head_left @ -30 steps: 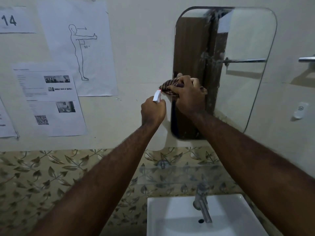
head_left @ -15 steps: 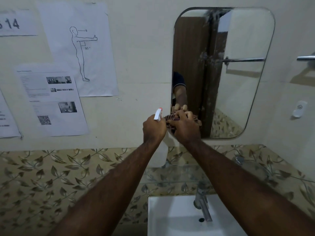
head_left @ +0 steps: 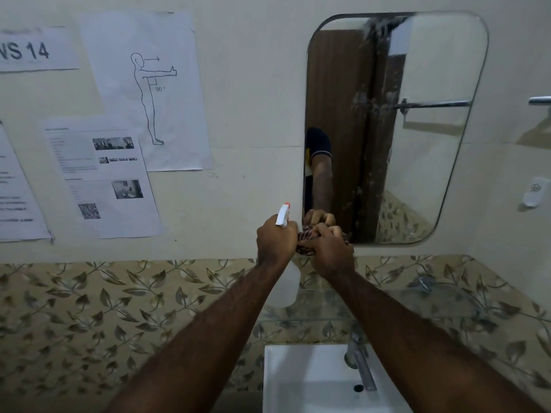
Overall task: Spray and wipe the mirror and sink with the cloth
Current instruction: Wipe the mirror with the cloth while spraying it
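Note:
A rounded mirror (head_left: 417, 138) hangs on the wall, streaked with wet spray down its middle. My right hand (head_left: 329, 254) presses a bunched striped cloth (head_left: 307, 238) against the mirror's lower left corner. My left hand (head_left: 275, 242) sits just left of it, gripping a white spray bottle (head_left: 283, 216) with an orange nozzle tip; the bottle's body (head_left: 287, 286) hangs below the hand. A white sink (head_left: 301, 383) with a chrome tap (head_left: 359, 363) lies at the bottom, partly hidden by my right forearm.
Printed paper sheets (head_left: 113, 180) are taped to the wall at the left. A glass shelf (head_left: 387, 305) runs above the sink against leaf-patterned tiles (head_left: 89, 311). A towel bar end (head_left: 539, 100) and a white wall hook (head_left: 535, 193) are at the right.
My right hand has dragged the cloth down the mirror's left side from mid-height to the bottom corner. My left hand with the bottle has lowered alongside it.

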